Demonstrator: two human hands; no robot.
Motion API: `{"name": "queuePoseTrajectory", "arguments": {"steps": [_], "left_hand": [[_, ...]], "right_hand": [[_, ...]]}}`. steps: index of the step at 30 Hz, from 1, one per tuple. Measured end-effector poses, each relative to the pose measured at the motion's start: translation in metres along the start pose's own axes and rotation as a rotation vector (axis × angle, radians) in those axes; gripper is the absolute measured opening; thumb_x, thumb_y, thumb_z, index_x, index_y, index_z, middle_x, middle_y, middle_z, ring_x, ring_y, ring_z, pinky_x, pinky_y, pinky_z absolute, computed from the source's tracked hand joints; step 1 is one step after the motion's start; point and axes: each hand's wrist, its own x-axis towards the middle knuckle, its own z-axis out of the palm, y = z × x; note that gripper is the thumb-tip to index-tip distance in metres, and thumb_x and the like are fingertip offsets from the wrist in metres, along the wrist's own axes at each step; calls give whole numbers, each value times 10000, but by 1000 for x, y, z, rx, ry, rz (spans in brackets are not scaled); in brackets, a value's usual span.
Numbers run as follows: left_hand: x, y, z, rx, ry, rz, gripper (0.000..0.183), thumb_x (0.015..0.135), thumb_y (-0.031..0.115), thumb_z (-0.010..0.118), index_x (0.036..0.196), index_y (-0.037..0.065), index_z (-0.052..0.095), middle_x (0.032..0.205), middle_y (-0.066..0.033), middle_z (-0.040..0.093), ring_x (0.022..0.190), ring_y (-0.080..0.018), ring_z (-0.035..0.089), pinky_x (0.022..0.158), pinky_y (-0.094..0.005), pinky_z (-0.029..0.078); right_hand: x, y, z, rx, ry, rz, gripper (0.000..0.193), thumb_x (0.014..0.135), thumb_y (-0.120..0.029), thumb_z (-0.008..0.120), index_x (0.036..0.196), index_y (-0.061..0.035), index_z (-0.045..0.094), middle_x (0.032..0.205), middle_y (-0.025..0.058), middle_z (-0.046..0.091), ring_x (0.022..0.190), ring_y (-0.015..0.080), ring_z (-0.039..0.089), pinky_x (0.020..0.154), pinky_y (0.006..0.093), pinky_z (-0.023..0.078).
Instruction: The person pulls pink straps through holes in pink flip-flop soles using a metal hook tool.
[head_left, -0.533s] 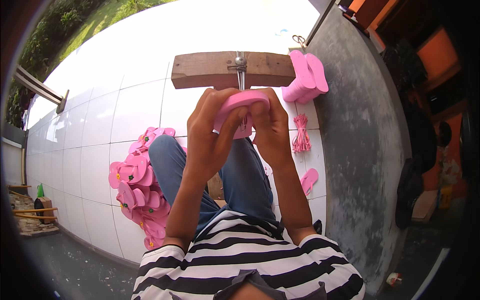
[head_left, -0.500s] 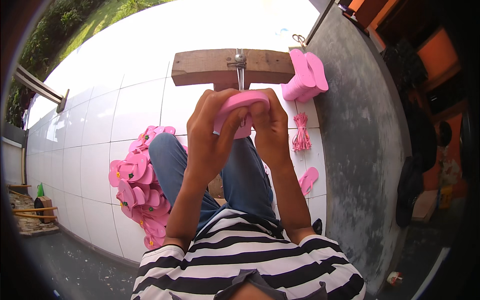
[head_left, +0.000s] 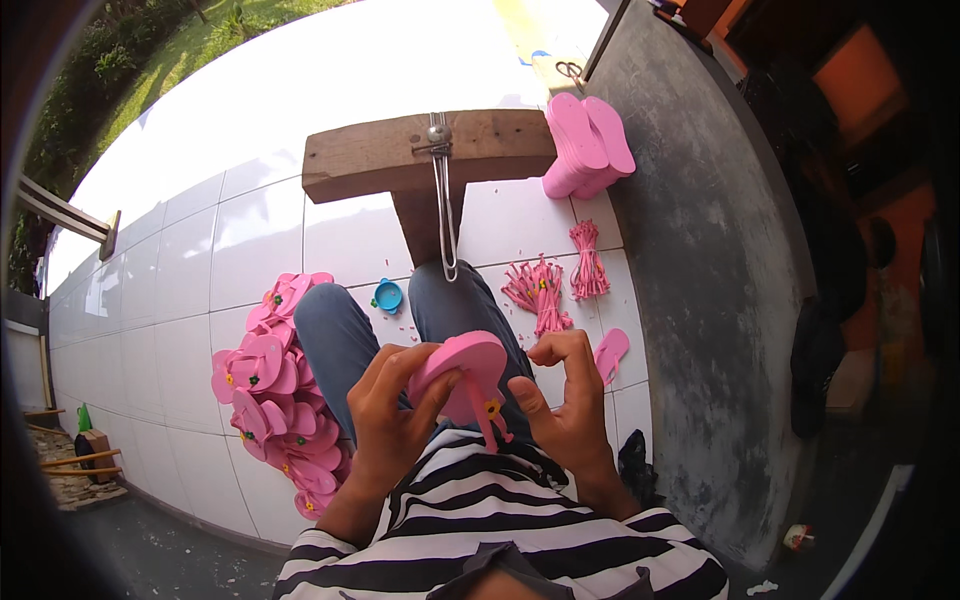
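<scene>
Close to my body, my left hand grips a pink flip-flop by one end of its sole, fingers and thumb wrapped round it. A pink strap with a yellow flower hangs from the sole, its ends loose. Just to the right, my right hand is empty, its thumb and curled forefinger apart. Beyond my knees stands a T-shaped wooden post. From a nail on its crosspiece hangs a long metal wire loop, with nothing on it.
Left of my leg lies a heap of flip-flops with flowered straps. A blue cup sits between my knees. To the right are two bundles of straps, a single flip-flop, stacked soles and scissors beside a grey wall.
The flip-flop came away from the wire loop and down toward my body in my left hand. My right hand let go of it and opened. The strap now hangs in sight.
</scene>
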Motion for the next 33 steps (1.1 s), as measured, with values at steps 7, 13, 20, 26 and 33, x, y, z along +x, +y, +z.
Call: {"name": "queuePoseTrajectory", "arguments": {"steps": [7, 13, 20, 26, 33], "left_hand": [[28, 4, 0, 24, 19, 100, 299, 742, 37, 811, 1008, 6, 678, 851, -84, 662, 718, -175, 634, 637, -272, 503], [38, -7, -15, 106, 96, 312, 314, 717, 24, 817, 998, 17, 678, 931, -123, 722, 831, -216, 694, 731, -302, 560], [19, -29, 4, -257, 29, 275, 356, 776, -31, 756, 1053, 6, 535, 1041, -220, 711, 937, -285, 727, 817, -342, 579], [11, -41, -5, -258, 12, 88, 333, 813, -59, 659, 1092, 18, 495, 1027, -215, 700, 837, -231, 697, 726, -304, 551], [41, -26, -12, -199, 43, 252, 421, 743, 80, 816, 1114, 18, 626, 1002, -152, 696, 709, -174, 611, 602, -245, 499]], "right_hand": [[6, -6, 22, -54, -145, -2, 280, 896, -250, 681, 1032, -28, 578, 801, 136, 628, 659, 326, 649, 565, 388, 505], [3, 10, 28, 562, -463, 184, 277, 991, -273, 557, 1116, -27, 575, 917, 119, 656, 772, 237, 658, 682, 330, 506], [-10, 63, 81, 1653, -480, 511, 647, 975, -507, 513, 1451, -92, 374, 1340, 143, 506, 1212, 229, 521, 926, 398, 464], [12, 73, 58, 1496, 101, 234, 419, 1016, -322, 517, 1372, -111, 455, 1275, 75, 576, 1216, 249, 527, 1056, 438, 391], [58, 47, 22, 425, 15, -435, 425, 798, -128, 771, 1127, -74, 508, 1101, 139, 614, 1076, 278, 594, 946, 404, 461]]}}
